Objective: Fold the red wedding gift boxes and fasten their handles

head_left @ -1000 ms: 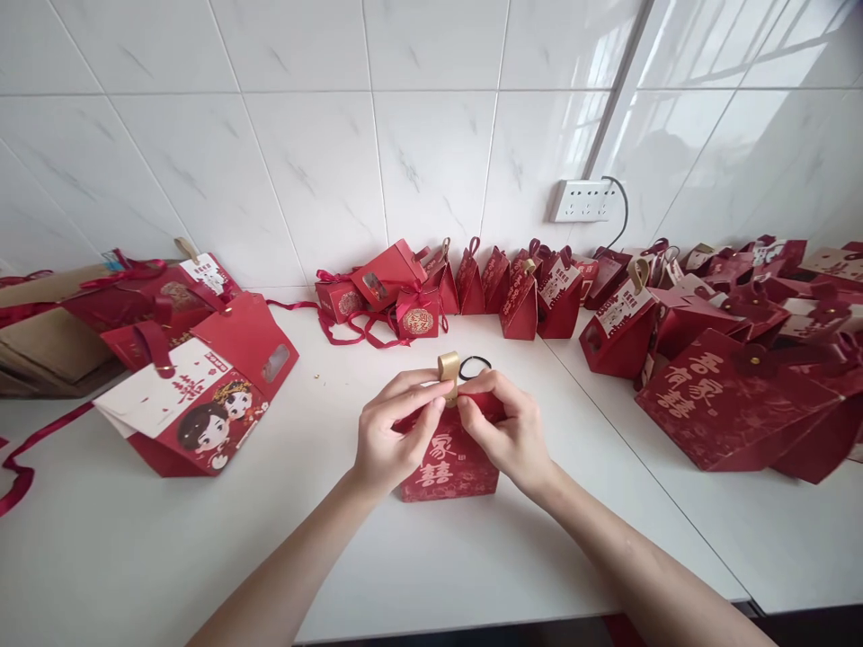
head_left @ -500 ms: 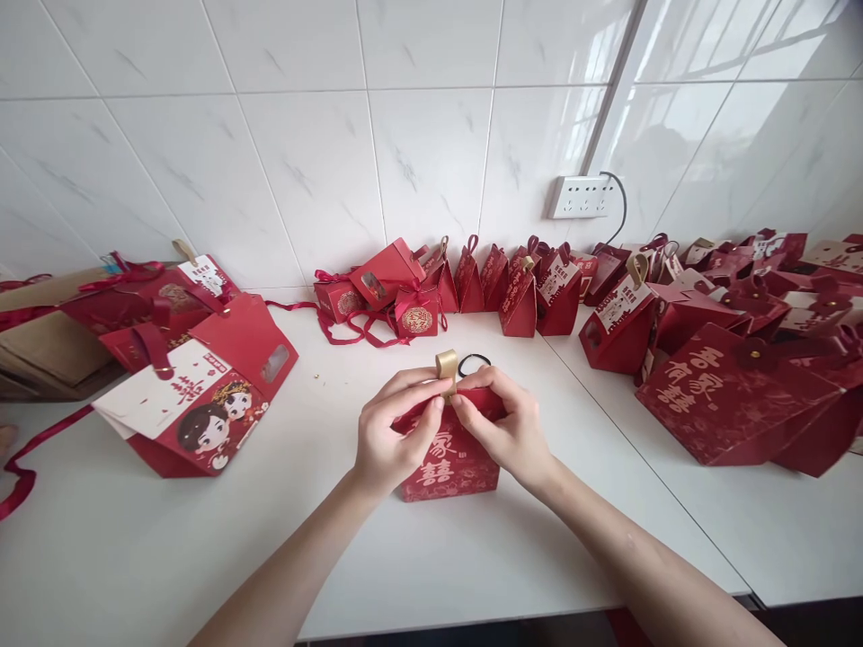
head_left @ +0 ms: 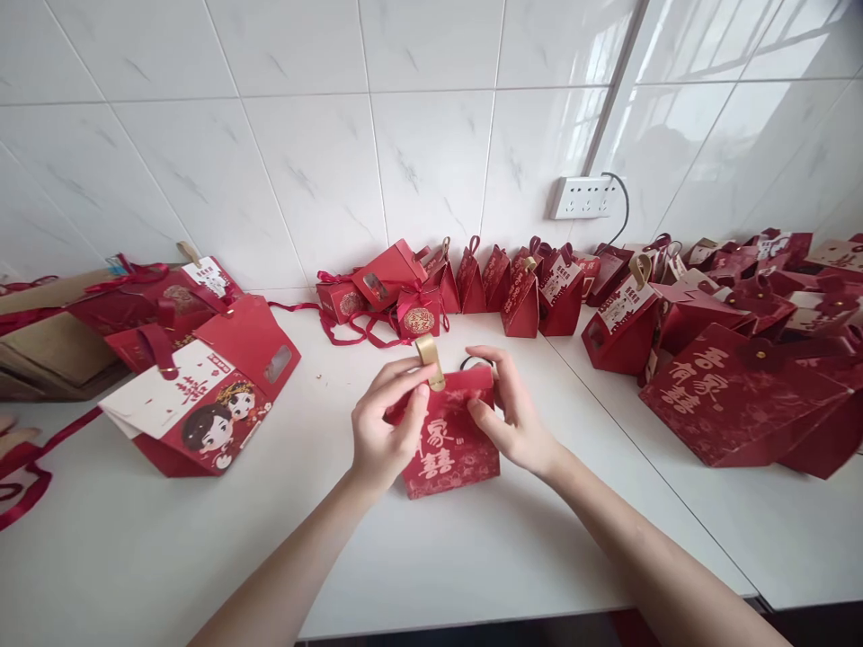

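Note:
A red gift box (head_left: 449, 454) with pale characters stands upright on the white table between my hands. A gold ribbon loop (head_left: 429, 359) rises from its top edge. My left hand (head_left: 391, 422) pinches the box's upper left edge beside the loop, thumb in front and fingers behind. At the upper right side, my right hand (head_left: 516, 413) holds the box, its thumb on the front face and its fingers behind. Behind the box lies a thin black ring (head_left: 475, 361), partly hidden by my right hand.
Many red boxes (head_left: 742, 395) crowd the right side. Several smaller ones (head_left: 519, 301) line the tiled wall. A white-and-red box (head_left: 202, 404) sits at left, near red ribbon (head_left: 74, 427). Another person's hand (head_left: 13, 436) shows at the left edge.
My right hand has moved off the gold loop to the box's right side. The loop now tilts left. At the left edge, the other person's hand has come further into view with the ribbon.

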Motion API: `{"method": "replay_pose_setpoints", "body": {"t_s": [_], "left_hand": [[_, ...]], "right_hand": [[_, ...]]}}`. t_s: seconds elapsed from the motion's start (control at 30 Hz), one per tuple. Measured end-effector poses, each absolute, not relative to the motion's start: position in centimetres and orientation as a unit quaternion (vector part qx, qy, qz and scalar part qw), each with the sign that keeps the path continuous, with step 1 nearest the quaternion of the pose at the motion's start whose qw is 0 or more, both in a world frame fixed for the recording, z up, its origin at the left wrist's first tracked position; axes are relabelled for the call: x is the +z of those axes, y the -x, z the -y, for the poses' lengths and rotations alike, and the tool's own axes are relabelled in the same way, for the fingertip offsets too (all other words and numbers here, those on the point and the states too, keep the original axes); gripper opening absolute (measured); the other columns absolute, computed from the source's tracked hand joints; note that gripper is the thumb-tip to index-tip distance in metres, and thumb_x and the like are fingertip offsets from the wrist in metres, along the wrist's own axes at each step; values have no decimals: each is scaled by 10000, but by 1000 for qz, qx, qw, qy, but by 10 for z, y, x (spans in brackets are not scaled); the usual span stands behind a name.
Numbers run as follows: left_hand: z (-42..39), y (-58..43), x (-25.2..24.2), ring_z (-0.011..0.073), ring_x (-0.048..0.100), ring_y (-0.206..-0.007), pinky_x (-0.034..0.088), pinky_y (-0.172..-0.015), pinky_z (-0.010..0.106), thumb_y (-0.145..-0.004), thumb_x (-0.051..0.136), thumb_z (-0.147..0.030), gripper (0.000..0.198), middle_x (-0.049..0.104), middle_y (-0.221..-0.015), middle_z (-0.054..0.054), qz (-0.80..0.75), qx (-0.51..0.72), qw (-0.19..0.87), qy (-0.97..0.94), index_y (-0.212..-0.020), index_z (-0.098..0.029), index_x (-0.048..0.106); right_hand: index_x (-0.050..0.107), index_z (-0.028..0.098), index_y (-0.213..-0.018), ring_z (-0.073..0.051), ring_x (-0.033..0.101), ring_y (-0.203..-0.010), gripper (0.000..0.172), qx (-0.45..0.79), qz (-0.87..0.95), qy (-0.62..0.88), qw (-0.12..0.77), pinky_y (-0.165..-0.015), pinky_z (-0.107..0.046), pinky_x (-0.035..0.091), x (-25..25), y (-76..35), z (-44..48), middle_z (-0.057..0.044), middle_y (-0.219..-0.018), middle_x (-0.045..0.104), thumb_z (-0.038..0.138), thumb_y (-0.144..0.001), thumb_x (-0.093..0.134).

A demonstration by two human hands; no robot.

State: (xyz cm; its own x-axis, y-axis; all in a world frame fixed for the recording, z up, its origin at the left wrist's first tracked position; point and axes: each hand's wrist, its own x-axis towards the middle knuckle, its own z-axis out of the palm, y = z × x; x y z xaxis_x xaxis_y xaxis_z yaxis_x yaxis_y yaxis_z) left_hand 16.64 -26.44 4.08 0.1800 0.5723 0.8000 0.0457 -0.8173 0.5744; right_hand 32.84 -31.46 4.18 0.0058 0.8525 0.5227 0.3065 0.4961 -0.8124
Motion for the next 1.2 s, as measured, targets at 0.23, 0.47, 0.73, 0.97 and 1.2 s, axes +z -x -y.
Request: {"method": "replay_pose_setpoints", "body": {"t_s": [0.23,0.47,0.73,0.97,1.2], "left_hand": [[247,-168,31,276,464,-1307,437,-1033,423,-825,601,-448,601,440,-1442,115,-311,602,425,-600,-1361,-259,405],[259,-181,16,317,456,-1303,375,-1077,493,-779,639,-518,821,449,-1419,159,-294,448,450,-715,-1435,-213,253],[262,-180,8,236,545,-1185,520,-938,360,-880,594,-251,740,519,-1270,131,-179,535,151,-812,-1489,-276,176],[259,-176,13,218,597,-1010,571,-816,348,-927,520,-319,629,557,-1150,137,-122,557,80,-817,-1484,-246,236],[259,-175,15,218,603,-991,584,-766,326,-925,500,-398,615,571,-1114,144,-81,581,50,-808,-1474,-230,279]], "right_hand": [[599,183,-933,-165,618,-770,272,412,416,469,661,-660,-264,513,35,-338,291,-28,-903,663,423,-808,625],[628,191,-840,-141,655,-731,106,576,100,286,759,-678,-276,580,20,-334,276,-20,-812,697,164,-835,526],[651,156,-724,-79,587,-532,167,652,173,214,706,-548,-141,550,7,-318,284,19,-635,657,11,-692,575],[666,150,-761,-148,622,-635,80,642,235,218,697,-547,-229,567,10,-314,295,-21,-704,673,104,-700,688],[648,159,-717,-106,584,-560,67,633,230,219,706,-511,-187,539,14,-310,302,14,-633,626,117,-707,699]]}}
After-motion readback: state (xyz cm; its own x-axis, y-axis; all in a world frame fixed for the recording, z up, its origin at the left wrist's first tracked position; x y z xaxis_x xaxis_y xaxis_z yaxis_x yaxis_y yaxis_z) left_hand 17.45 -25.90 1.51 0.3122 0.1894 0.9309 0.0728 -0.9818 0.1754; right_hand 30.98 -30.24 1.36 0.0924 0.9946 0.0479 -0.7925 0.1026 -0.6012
